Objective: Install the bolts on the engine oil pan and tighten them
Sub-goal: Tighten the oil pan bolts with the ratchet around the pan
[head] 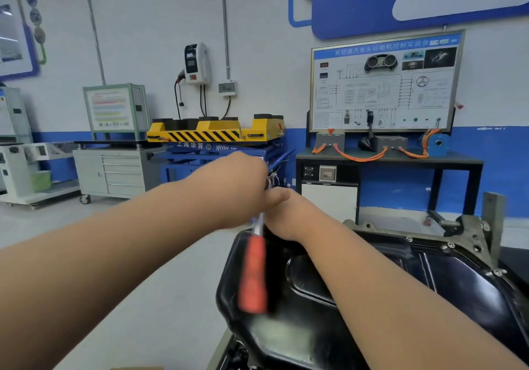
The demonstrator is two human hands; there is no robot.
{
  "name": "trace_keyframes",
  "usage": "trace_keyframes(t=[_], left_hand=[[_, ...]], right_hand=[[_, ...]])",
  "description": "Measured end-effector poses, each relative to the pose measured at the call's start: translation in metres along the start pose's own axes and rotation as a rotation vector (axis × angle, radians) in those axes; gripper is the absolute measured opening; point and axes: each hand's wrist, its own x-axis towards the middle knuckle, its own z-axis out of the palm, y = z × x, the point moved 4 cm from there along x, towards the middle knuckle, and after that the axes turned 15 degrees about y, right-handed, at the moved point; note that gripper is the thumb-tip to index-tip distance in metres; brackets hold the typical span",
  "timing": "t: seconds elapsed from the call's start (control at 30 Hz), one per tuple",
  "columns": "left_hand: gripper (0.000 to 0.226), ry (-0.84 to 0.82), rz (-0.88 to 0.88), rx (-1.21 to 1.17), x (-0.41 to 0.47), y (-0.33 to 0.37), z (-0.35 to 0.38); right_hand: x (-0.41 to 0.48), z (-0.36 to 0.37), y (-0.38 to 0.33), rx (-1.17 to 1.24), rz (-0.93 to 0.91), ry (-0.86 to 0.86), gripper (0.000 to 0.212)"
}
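The black engine oil pan [357, 298] lies upside down at the lower right, with bolts [450, 245] seated along its far flange. Both my hands meet at the pan's far left end. My left hand [243, 189] is curled into a fist over the top of a ratchet wrench. My right hand [282, 215] grips the wrench's head just below, thumb against the left hand; its fingers are hidden. The orange wrench handle [253, 275] hangs toward me over the pan, blurred by motion. The bolt under the tool is hidden.
The grey engine block bracket [491, 221] rises at the pan's far right. Beyond stand a yellow and blue lift cart [214, 135], a grey drawer cabinet [114, 172] and a training board on a black table [383, 83]. Grey floor lies to the left.
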Motion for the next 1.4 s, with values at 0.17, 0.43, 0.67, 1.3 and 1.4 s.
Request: trace_keyframes(t=[0.17,0.43,0.67,1.3,1.4], left_hand=[[0.034,0.082,0.013,-0.039,-0.002,-0.004,0.000],[0.037,-0.026,0.350,-0.041,-0.004,-0.020,-0.007],[0.042,0.156,0.020,-0.163,-0.006,-0.031,-0.003],[0.050,0.069,-0.241,-0.311,-0.016,-0.031,0.012],[0.030,0.131,0.034,-0.105,-0.012,-0.023,-0.001]], right_hand=[[0.008,0.005,0.001,-0.077,-0.017,0.102,0.023],[-0.001,-0.008,0.007,0.085,-0.175,0.000,0.024],[-0.005,-0.022,0.002,-0.033,-0.294,0.082,0.017],[-0.004,-0.012,-0.001,-0.090,-0.325,0.150,0.016],[-0.003,-0.015,0.004,-0.015,-0.274,0.147,0.011]])
